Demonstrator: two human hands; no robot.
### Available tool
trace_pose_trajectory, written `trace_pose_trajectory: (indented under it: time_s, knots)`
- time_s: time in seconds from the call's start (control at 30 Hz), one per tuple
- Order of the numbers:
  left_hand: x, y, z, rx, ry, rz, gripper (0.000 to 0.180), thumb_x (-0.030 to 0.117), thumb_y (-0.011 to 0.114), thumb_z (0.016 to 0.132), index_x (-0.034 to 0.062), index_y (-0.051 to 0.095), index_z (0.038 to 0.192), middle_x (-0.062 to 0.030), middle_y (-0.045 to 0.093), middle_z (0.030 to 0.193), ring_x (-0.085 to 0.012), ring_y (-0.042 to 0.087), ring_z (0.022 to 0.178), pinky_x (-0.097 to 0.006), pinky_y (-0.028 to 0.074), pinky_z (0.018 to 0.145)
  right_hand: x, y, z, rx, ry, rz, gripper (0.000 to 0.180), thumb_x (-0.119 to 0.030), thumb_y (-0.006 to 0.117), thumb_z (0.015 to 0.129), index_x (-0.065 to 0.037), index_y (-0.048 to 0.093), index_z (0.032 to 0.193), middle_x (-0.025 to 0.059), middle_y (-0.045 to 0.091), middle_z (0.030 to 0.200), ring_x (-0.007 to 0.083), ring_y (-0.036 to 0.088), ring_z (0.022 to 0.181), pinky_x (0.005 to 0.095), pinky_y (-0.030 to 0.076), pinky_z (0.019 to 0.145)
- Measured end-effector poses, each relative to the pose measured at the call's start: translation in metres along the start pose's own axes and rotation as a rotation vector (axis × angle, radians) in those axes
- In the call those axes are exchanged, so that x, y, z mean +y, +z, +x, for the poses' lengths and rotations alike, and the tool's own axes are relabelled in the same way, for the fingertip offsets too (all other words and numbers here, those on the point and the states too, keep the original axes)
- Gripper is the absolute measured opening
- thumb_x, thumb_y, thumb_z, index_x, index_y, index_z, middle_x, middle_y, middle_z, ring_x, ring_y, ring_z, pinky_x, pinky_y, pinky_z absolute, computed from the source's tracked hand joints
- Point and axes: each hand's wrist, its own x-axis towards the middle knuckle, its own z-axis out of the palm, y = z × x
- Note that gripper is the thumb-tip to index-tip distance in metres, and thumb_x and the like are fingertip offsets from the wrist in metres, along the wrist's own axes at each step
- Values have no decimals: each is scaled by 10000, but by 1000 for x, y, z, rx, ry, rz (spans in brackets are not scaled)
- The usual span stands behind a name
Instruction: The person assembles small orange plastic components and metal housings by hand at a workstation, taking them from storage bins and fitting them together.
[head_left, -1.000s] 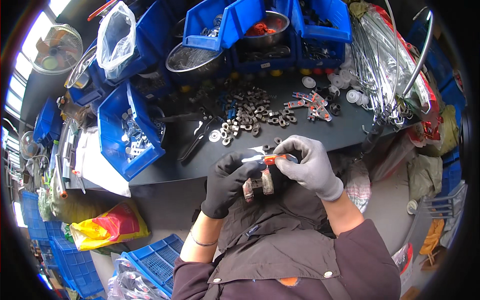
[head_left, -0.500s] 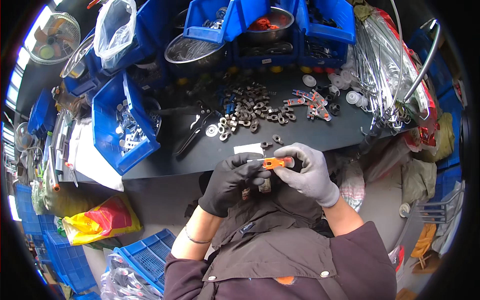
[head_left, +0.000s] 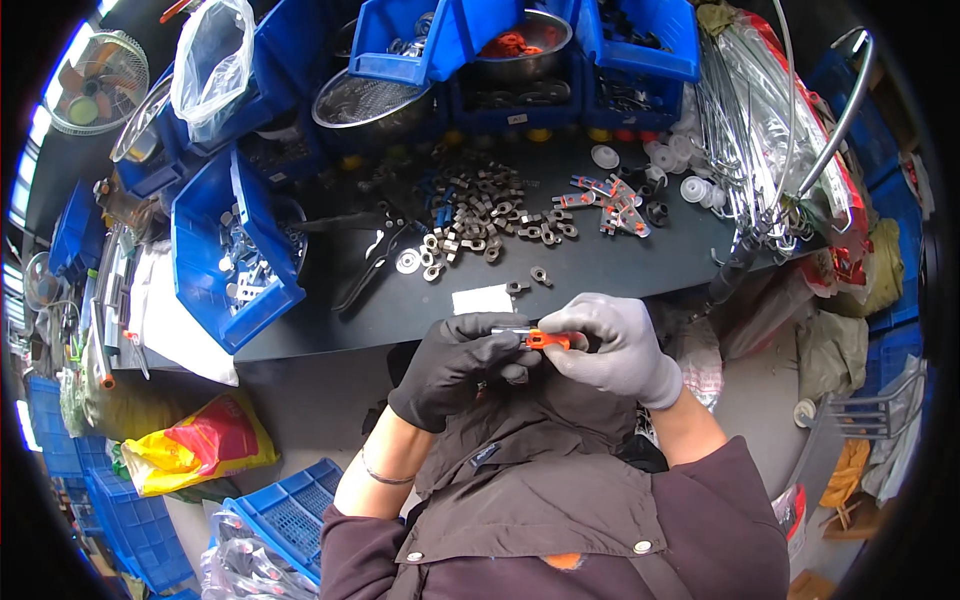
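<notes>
My left hand (head_left: 452, 368), in a black glove, is closed on the silver end (head_left: 512, 331) of a small orange-and-metal part. The thumb and fingers of my right hand (head_left: 618, 352), in a light grey glove, pinch the orange plastic body (head_left: 547, 341) of that same part. Both hands meet just off the bench's front edge, above my lap. Behind them on the bench lie a white slip of paper (head_left: 481, 300) and a loose metal clamp piece (head_left: 540, 276). Fingers cover much of the held part, so its exact kind is unclear.
Metal clamp pieces (head_left: 480, 205) are heaped mid-bench, beside black-handled pliers (head_left: 368, 265). Orange-and-metal parts (head_left: 622, 210) and white plastic discs (head_left: 700, 190) lie farther right, near bundled metal rods (head_left: 745, 150). A tilted blue bin (head_left: 222, 300) stands left; more blue bins (head_left: 640, 62) line the back.
My right fingers have shifted over the orange body and cover more of it; the part has turned slightly in my hands. The whole view has moved a little.
</notes>
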Motion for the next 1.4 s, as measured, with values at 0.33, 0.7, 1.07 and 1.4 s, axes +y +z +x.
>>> trace_pose_trajectory:
  time_s: [0.33,0.7,1.07,1.4]
  knots:
    - [-11,5,6,-49,20,-35,296,106,597,918,-73,576,1152,-160,675,954,-183,667,805,-282,555,706,7,-8,1,-105,-258,-428,352,-84,736,719,-29,645,1055,147,644,890,243,642,649,299,505,566]
    - [-2,22,14,114,25,137,250,55,652,869,-46,627,1095,-109,694,956,-133,669,787,-246,545,700,8,-9,-18,83,613,734,103,-75,668,857,19,644,891,49,652,762,74,600,597,198,486,544]
    - [-30,0,59,240,496,510,746,235,719,847,34,282,1418,-98,545,1154,-146,565,1005,-290,499,830,58,1,12,398,601,430,135,-133,660,862,2,656,857,34,629,691,90,594,523,200,455,456]
    - [17,-52,-47,666,875,998,412,161,645,864,13,545,1235,-133,588,1153,-206,597,1008,-310,498,822,110,-70,22,267,193,-916,314,-178,693,746,-64,646,1035,146,604,1002,292,577,926,413,440,820]
